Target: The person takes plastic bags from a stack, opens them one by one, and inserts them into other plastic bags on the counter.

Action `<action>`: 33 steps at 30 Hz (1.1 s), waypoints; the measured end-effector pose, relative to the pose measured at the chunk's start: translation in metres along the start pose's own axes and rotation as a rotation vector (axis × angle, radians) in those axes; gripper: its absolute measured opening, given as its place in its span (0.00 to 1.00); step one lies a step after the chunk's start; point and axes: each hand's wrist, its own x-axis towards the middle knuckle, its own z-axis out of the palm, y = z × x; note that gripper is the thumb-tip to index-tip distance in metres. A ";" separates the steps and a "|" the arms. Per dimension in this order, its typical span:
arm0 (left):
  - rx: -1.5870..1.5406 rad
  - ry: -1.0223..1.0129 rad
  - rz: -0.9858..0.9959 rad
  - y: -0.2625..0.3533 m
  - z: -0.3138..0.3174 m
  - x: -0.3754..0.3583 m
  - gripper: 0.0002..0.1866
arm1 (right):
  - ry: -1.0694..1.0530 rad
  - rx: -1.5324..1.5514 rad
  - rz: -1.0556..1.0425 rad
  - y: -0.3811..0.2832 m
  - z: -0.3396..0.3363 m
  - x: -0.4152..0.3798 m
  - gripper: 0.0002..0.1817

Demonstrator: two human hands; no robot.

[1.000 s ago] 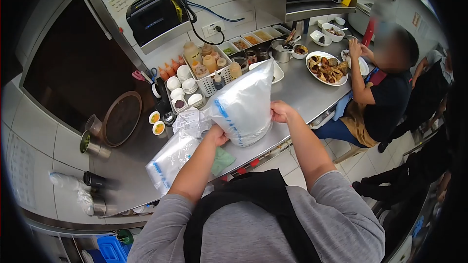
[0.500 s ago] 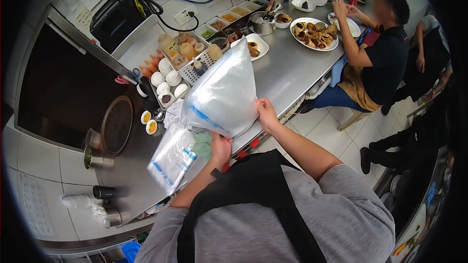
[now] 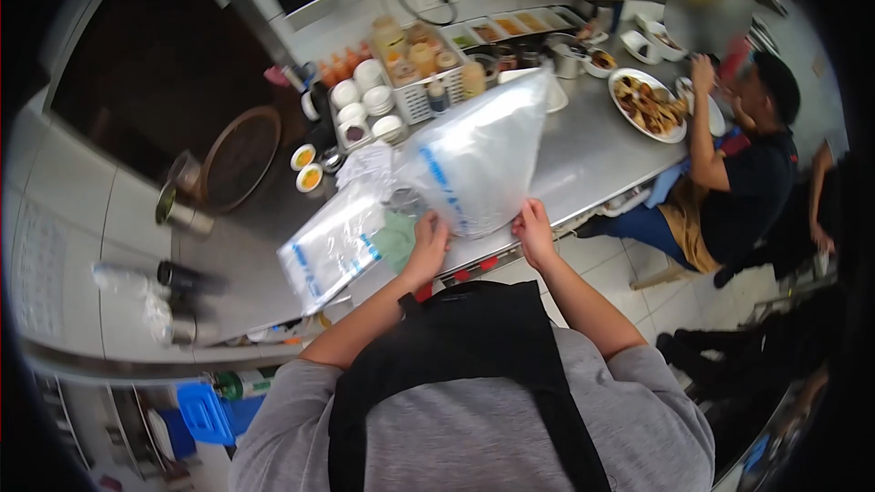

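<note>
A clear plastic bag (image 3: 478,155) with blue print stands puffed up with air over the counter's front edge. My right hand (image 3: 534,227) pinches its lower right corner. My left hand (image 3: 428,250) is closed at its lower left corner, fingers curled on the plastic. Just left of that hand lies a pale green cloth (image 3: 397,241). Beside the cloth rests a flat stack of the same plastic bags (image 3: 333,246), partly overhanging the counter edge. White papers (image 3: 366,166) sit behind the stack.
Sauce bottles fill a white basket (image 3: 415,102), near stacked white cups (image 3: 369,75). Two small cups (image 3: 310,178) hold orange food. A round brown tray (image 3: 241,159) is at left. On the right, a seated person (image 3: 761,145) works by a plate of food (image 3: 649,107).
My view has shifted, so the counter items appear further right and the bag leans more to the right. Both hands keep hold of the bag's lower edge.
</note>
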 end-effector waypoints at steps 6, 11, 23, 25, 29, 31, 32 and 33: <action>0.852 0.333 0.637 0.045 -0.125 -0.066 0.25 | -0.081 -0.802 -0.559 0.026 0.000 -0.049 0.03; 1.103 0.738 0.329 0.004 -0.262 -0.110 0.22 | -0.286 -0.941 -0.632 0.039 0.021 -0.077 0.06; 0.721 0.760 0.347 0.036 -0.280 -0.110 0.08 | -0.904 -1.068 -0.961 0.025 0.236 -0.093 0.10; 0.356 0.724 0.248 0.050 -0.291 -0.108 0.09 | -0.940 -1.034 -0.979 0.031 0.267 -0.096 0.13; -0.231 0.498 0.173 0.074 -0.314 -0.106 0.08 | -0.798 -1.304 -0.983 0.047 0.292 -0.090 0.24; -0.353 0.442 0.220 0.089 -0.323 -0.104 0.07 | -0.660 -1.427 -0.924 0.055 0.281 -0.079 0.31; -0.413 0.441 0.225 0.101 -0.326 -0.104 0.07 | -0.651 -1.426 -0.925 0.055 0.272 -0.078 0.31; -0.478 0.441 0.230 0.112 -0.329 -0.103 0.07 | -0.616 -1.495 -0.876 0.054 0.263 -0.079 0.31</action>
